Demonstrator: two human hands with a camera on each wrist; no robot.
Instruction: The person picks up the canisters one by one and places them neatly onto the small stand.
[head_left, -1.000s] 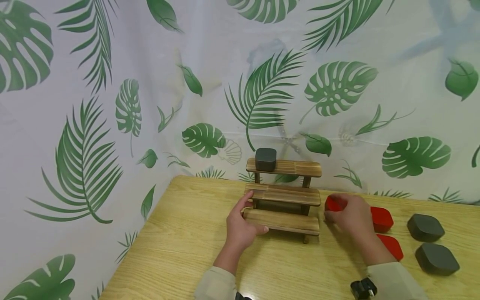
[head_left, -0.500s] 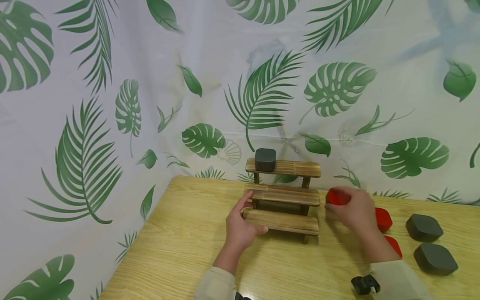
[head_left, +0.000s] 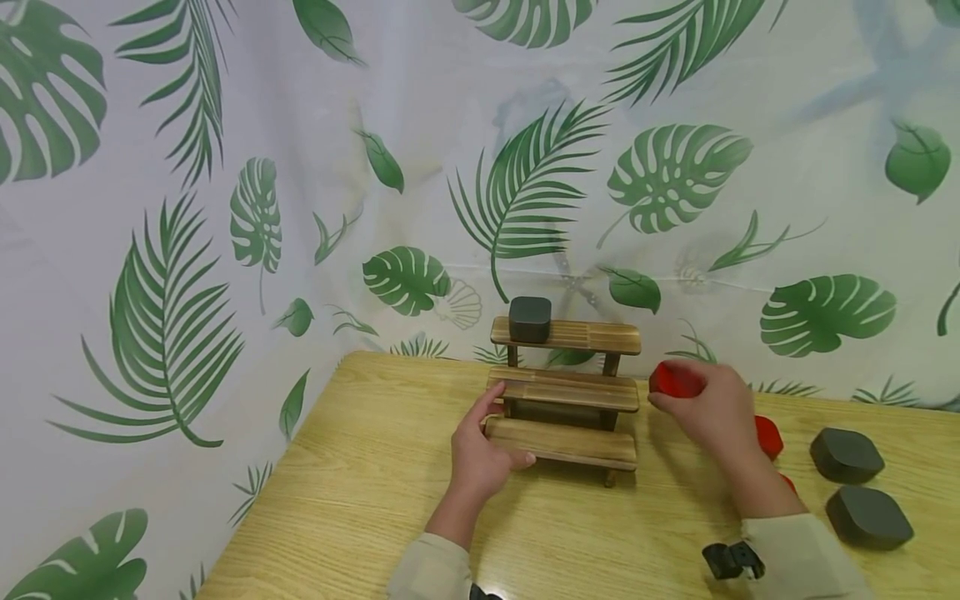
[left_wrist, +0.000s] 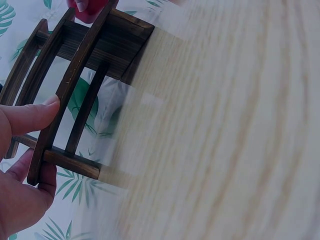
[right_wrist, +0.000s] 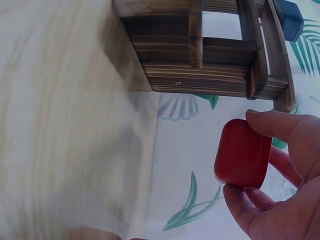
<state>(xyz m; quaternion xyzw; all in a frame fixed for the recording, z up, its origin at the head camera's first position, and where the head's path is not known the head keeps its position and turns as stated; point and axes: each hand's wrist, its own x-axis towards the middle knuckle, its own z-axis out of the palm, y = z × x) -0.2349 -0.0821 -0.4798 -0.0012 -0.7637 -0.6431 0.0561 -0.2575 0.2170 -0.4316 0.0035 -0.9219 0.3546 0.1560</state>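
Note:
A three-step wooden stand (head_left: 566,392) sits on the light wooden table (head_left: 375,500). A dark grey box (head_left: 530,319) rests on the left end of its top step. My left hand (head_left: 483,454) grips the left end of the bottom step (left_wrist: 47,135), thumb on the front edge. My right hand (head_left: 712,412) holds a red box (head_left: 675,380) in the air just right of the stand, level with the middle step. In the right wrist view the red box (right_wrist: 243,154) is pinched between thumb and fingers, below the stand (right_wrist: 210,50).
Two more red boxes (head_left: 768,435) lie on the table partly hidden behind my right wrist. Two dark grey boxes (head_left: 846,455) (head_left: 868,517) lie at the far right. A leaf-print curtain (head_left: 225,208) hangs close behind and to the left.
My right hand has lifted the red box off the table, up beside the stand. The left hand has kept its hold on the bottom step.

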